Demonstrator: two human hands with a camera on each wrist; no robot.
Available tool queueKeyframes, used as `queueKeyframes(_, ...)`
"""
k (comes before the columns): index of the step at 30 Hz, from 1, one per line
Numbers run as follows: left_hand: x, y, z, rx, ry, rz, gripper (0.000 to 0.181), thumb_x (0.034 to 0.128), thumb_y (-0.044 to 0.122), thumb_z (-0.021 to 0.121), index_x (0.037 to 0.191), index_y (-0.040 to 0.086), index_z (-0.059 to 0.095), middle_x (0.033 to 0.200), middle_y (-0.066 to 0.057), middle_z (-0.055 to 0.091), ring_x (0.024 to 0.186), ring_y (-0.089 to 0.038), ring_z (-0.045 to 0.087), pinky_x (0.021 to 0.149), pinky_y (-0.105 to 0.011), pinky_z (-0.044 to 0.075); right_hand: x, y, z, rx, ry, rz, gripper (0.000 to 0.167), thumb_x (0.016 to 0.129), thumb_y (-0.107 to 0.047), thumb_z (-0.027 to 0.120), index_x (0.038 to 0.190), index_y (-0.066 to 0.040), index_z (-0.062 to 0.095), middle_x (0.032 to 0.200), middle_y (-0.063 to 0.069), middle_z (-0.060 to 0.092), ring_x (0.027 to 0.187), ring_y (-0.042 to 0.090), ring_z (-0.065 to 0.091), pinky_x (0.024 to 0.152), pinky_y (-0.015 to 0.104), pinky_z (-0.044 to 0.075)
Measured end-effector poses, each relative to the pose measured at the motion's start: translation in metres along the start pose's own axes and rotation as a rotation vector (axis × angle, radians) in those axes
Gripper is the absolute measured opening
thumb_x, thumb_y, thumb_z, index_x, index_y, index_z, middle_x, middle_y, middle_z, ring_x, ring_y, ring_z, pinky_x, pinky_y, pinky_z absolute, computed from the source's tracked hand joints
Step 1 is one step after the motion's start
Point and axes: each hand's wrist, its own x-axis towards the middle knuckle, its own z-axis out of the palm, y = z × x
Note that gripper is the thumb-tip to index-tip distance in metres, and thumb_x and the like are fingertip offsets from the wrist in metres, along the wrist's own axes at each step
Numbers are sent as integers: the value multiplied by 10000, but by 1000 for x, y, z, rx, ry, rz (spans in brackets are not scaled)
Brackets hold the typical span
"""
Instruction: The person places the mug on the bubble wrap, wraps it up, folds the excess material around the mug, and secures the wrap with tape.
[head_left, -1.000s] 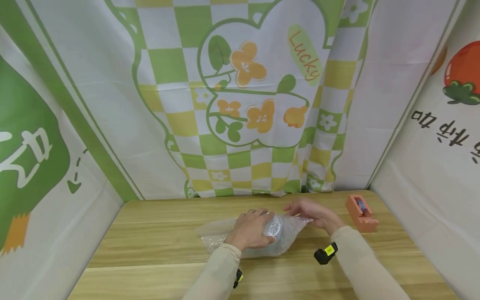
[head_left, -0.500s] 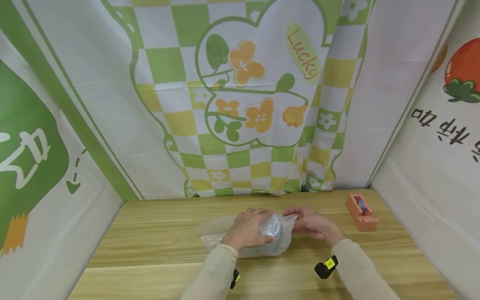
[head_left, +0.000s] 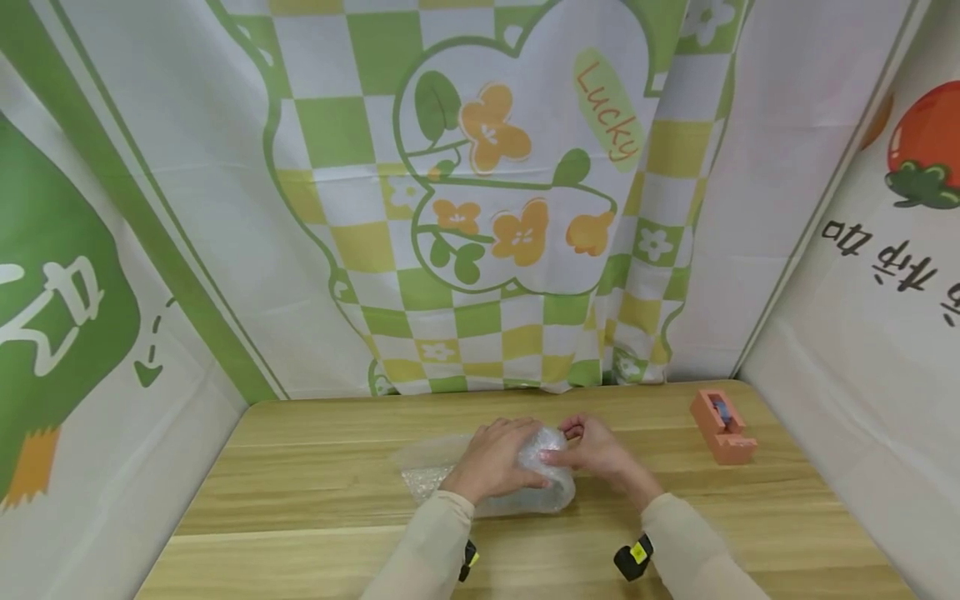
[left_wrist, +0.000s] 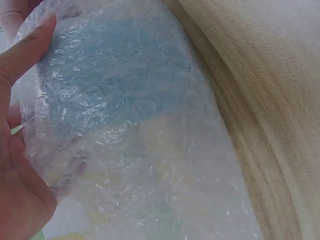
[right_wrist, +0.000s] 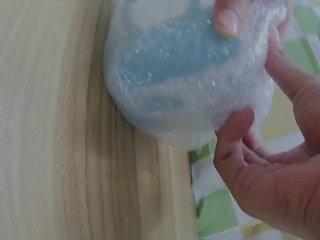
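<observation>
A sheet of clear bubble wrap (head_left: pixel 431 477) is wrapped round a light blue object (left_wrist: pixel 115 75) on the table; its exact kind is blurred by the wrap. My left hand (head_left: pixel 491 458) lies over the bundle and grips it, the thumb on the near side. At the right end my right hand (head_left: pixel 600 454) has its thumb on the wrap and its fingers bent round the far side, holding the wrap's end against the bundle. In the right wrist view the blue side (right_wrist: pixel 170 55) shows through the bubbles. A loose flap of wrap spreads out to the left.
A coral-pink tape dispenser (head_left: pixel 723 429) with a blue roll stands at the table's back right. The wooden table (head_left: pixel 300 492) is bounded by a checked curtain (head_left: pixel 480 333) behind and printed cloth walls at both sides.
My right hand has moved left, bringing the wrap's loose right end in and over against the bundle. The left hand has stayed gripping in nearly the same place.
</observation>
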Motion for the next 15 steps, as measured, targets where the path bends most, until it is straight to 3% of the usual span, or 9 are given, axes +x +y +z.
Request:
queueKeyframes(7,-1,-3,3,-59,13,-15,877,758,503,853,1462,91,528,1511,-72,512,1339,-310,502,1107,-527,394,-5,-2,11,-143,94,-33,620,782,-160,900,1190,96,510,1080,207,599,883,258,628,707,353,574)
queueKeyframes(15,-4,-9,7,-103,32,24,897,799,513,816,1489,51,478,1538,-112,472,1360,-322,483,1134,-525,367,-6,-2,19,-143,157,-46,612,765,-192,913,1151,78,522,1039,180,591,854,247,609,678,329,548)
